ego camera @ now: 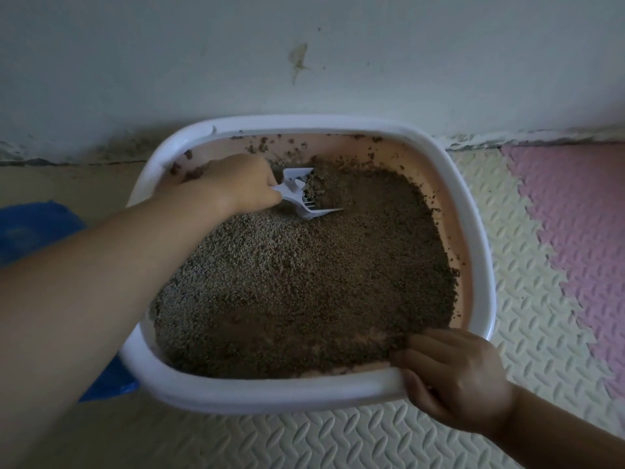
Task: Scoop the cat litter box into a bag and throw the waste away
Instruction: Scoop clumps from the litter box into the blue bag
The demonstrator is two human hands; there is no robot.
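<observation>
A white-rimmed litter box [482, 262] with a pink inside sits on the floor against the wall, filled with grey-brown litter [304, 282]. My left hand [236, 184] reaches across to the far left part and grips the handle of a white slotted scoop [297, 194]. The scoop's blade is dug into the litter and holds a clump. My right hand [456, 380] grips the box's near right rim, fingers curled over the edge. A blue bag [30, 231] lies on the floor left of the box, partly hidden by my left arm.
The wall [304, 62] stands directly behind the box, stained and dirty along its base. Cream foam floor mats [507, 214] with a pink section [581, 231] lie to the right and in front. Clumps of litter stick to the box's far inner wall.
</observation>
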